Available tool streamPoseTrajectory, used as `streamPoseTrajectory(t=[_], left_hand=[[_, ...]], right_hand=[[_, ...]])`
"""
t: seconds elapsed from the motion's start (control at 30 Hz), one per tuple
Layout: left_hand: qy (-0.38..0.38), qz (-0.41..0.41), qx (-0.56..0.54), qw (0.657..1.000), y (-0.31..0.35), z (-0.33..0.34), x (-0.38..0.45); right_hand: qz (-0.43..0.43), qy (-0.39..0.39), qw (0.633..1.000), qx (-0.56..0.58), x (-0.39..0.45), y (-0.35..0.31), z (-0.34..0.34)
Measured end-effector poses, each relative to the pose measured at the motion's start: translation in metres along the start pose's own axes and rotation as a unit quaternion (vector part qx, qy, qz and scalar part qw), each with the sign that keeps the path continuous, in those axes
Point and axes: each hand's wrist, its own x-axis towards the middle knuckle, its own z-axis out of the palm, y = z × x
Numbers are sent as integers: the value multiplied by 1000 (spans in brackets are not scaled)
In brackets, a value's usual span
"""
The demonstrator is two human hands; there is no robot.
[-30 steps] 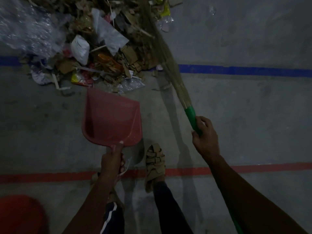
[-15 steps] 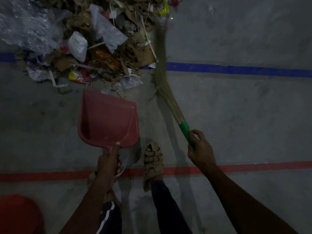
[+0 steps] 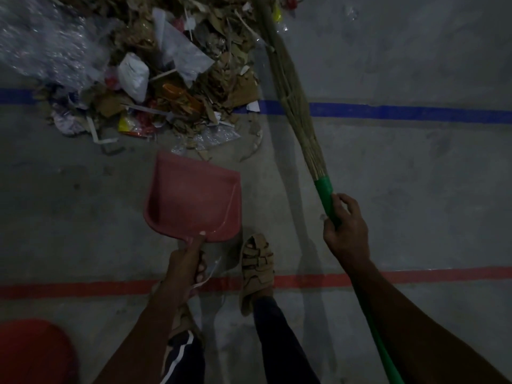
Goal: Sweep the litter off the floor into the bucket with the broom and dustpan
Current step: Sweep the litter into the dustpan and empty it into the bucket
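A heap of litter [image 3: 177, 79] made of paper, dry leaves, cardboard and wrappers lies at the upper left of the grey floor. My left hand [image 3: 185, 264] grips the handle of a red dustpan [image 3: 194, 200], whose empty scoop faces the heap just short of its near edge. My right hand [image 3: 346, 231] grips the green handle of a grass broom [image 3: 293, 101]. The broom's bristles slant up along the right side of the heap and run out of the top of the frame. A red bucket [image 3: 30, 353] shows at the bottom left corner.
A blue line [image 3: 410, 112] crosses the floor behind the dustpan and a red line [image 3: 415, 275] runs under my feet. My sandalled right foot [image 3: 257, 270] stands just right of the dustpan handle. Clear crumpled plastic [image 3: 41, 42] lies at the heap's left.
The broom head has swung right and outward, from over the heap's right part to its right edge. My right hand moved right with it. The dustpan has barely shifted.
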Motion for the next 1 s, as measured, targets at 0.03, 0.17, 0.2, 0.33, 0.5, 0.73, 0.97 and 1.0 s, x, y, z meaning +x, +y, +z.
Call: streamPoseTrajectory(t=[0.03, 0.17, 0.2, 0.33, 0.5, 0.73, 0.97, 1.0], left_hand=[[-8, -5, 3, 1000, 0, -2, 2], [-23, -23, 5, 999, 4, -12, 14], [-28, -33, 1, 999, 5, -16, 19], [-26, -58, -25, 998, 15, -32, 51], [-20, -71, -7, 997, 30, -41, 85], [-16, -56, -10, 998, 51, -47, 127], [-72, -92, 93, 989, 85, -68, 174], [-72, -91, 107, 987, 89, -70, 179]], right_hand=[[-14, -11, 1000, -6, 4, -2, 2], [-62, -36, 996, -46, 24, -12, 16], [-72, -36, 995, -58, 29, -16, 21], [-90, -17, 992, -81, 61, -39, 43], [-80, 3, 993, -90, 105, -63, 77], [-58, -88, 989, -108, 172, -74, 120], [-73, -114, 983, -120, 208, -66, 143], [-74, -111, 985, -111, 211, -65, 145]])
